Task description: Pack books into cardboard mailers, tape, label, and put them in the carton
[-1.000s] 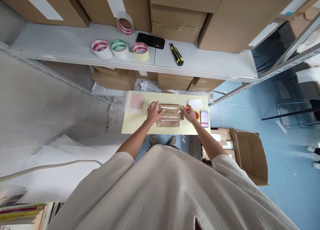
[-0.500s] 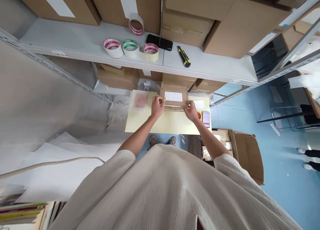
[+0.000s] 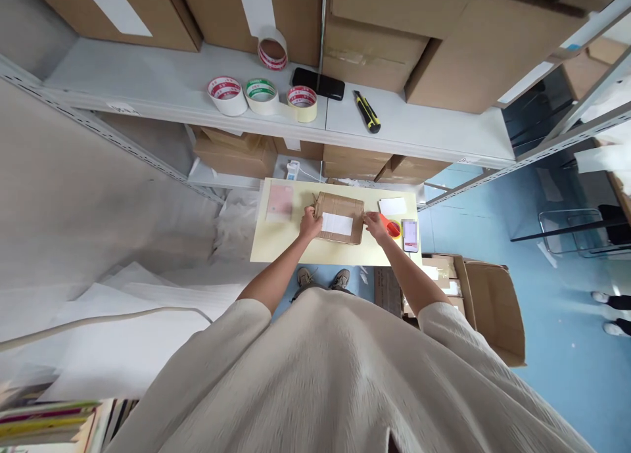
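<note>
A small cardboard box (image 3: 342,204) with a white label (image 3: 337,223) lies slightly turned on the pale yellow tabletop (image 3: 280,246). My left hand (image 3: 310,223) is closed on its left edge, thumb over the top near the label. At the right edge, my right hand (image 3: 375,225) pinches the box's side with bent fingers; the fingertips are partly hidden. Just right of that hand lies an orange-red tape dispenser (image 3: 392,227). Beside it are a lit phone (image 3: 409,235) and a white paper stack (image 3: 392,206).
A pinkish sheet (image 3: 280,201) lies on the table's left. The shelf (image 3: 162,78) above holds tape rolls (image 3: 261,96), a black phone (image 3: 318,83), a yellow-black cutter (image 3: 367,112) and large cartons. An open carton (image 3: 493,308) with small boxes stands at lower right.
The box has come down and toward me, from tilted up to lying flatter, its label now nearer my side. Both hands moved with it, and the tape dispenser is more exposed.
</note>
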`<state>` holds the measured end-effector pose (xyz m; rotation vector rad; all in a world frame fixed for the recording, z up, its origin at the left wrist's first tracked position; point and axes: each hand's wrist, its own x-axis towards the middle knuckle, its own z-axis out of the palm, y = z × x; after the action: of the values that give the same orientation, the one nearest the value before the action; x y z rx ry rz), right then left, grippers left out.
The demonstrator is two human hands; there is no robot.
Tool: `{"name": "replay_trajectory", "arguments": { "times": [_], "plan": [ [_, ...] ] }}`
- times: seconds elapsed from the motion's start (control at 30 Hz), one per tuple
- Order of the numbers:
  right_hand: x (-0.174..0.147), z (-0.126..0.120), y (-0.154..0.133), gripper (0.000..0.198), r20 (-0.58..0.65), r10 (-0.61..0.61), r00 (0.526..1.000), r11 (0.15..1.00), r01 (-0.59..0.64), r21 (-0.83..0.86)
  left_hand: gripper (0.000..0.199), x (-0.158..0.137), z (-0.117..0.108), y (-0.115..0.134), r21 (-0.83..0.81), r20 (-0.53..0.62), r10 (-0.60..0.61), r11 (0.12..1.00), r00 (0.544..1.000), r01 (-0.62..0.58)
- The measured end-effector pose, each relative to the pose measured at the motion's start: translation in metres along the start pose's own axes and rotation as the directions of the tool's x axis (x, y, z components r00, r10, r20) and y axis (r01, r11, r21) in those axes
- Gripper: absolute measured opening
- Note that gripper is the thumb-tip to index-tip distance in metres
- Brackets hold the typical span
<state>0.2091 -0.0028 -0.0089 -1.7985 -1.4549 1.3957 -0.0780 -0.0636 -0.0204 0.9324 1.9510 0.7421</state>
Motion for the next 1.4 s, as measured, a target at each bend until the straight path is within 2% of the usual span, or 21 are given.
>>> {"name": "replay_trajectory", "arguments": {
  "times": [0.1,0.27,0.33,0.5,0.57,0.6,0.67,0.73,0.8,0.87,0.93,1.03,1.1,1.17,1.27,1.4],
  "plan": [
    [-0.001,0.000,-0.012,0.072,0.000,0.098,0.995,0.987,-0.097,0.132,0.049,0.003,-0.003,0.013,-0.096,0.019,-0.021,0.995,1.000,0.023],
    [-0.005,-0.008,-0.025,0.076,-0.029,0.021,0.999,0.965,-0.013,0.263,0.058,0.002,-0.007,0.018,-0.246,-0.038,0.027,0.969,0.999,-0.036],
    [-0.006,-0.010,-0.026,0.073,-0.021,0.012,1.000,0.976,-0.007,0.216,0.056,0.002,-0.006,0.013,-0.259,-0.035,0.009,0.966,0.999,-0.018],
    [-0.016,-0.013,-0.018,0.075,0.029,0.032,0.999,0.999,-0.031,-0.039,0.042,0.000,-0.005,0.000,-0.214,-0.033,-0.083,0.974,0.996,0.075],
    [-0.018,-0.017,-0.018,0.072,0.010,-0.004,1.000,0.993,0.005,-0.122,0.033,-0.001,-0.010,0.004,-0.177,-0.141,-0.039,0.984,0.989,0.014],
    [-0.017,-0.019,-0.020,0.070,-0.010,-0.031,0.999,0.988,0.029,-0.149,0.029,-0.002,-0.014,0.009,-0.141,-0.221,0.030,0.988,0.975,-0.063],
    [-0.013,-0.023,-0.030,0.063,-0.055,-0.093,0.994,0.980,0.081,-0.179,0.023,-0.002,-0.022,0.025,-0.022,-0.334,0.253,0.961,0.908,-0.275],
    [-0.006,-0.023,-0.044,0.055,-0.041,-0.197,0.980,0.956,0.182,-0.231,0.024,-0.003,-0.027,0.046,0.083,-0.244,0.461,0.886,0.853,-0.456],
    [0.001,-0.016,-0.062,0.046,0.103,-0.337,0.936,0.874,0.352,-0.334,0.033,-0.005,-0.027,0.063,0.129,-0.024,0.575,0.813,0.818,-0.568],
    [0.004,-0.004,-0.077,0.039,0.328,-0.368,0.870,0.756,0.485,-0.438,0.037,-0.010,-0.021,0.072,0.205,0.173,0.569,0.777,0.804,-0.595],
    [0.004,0.007,-0.088,0.037,0.456,-0.283,0.844,0.640,0.520,-0.566,0.038,-0.016,-0.014,0.071,0.289,0.281,0.504,0.767,0.817,-0.573],
    [-0.002,0.012,-0.092,0.040,0.513,-0.181,0.839,0.491,0.529,-0.692,0.038,-0.026,-0.004,0.056,0.363,0.325,0.438,0.761,0.838,-0.538],
    [-0.009,0.006,-0.088,0.045,0.532,-0.188,0.826,0.434,0.556,-0.709,0.039,-0.033,0.000,0.044,0.391,0.337,0.426,0.747,0.839,-0.537],
    [-0.015,-0.005,-0.082,0.045,0.522,-0.233,0.820,0.407,0.570,-0.713,0.040,-0.038,0.002,0.036,0.414,0.341,0.423,0.734,0.839,-0.538],
    [-0.023,-0.022,-0.073,0.038,0.462,-0.284,0.840,0.394,0.542,-0.742,0.038,-0.044,0.001,0.030,0.410,0.335,0.435,0.731,0.836,-0.545],
    [-0.027,-0.034,-0.060,0.037,0.388,-0.287,0.876,0.410,0.478,-0.776,0.044,-0.046,-0.002,0.031,0.386,0.351,0.519,0.678,0.779,-0.626]
  ]
}}
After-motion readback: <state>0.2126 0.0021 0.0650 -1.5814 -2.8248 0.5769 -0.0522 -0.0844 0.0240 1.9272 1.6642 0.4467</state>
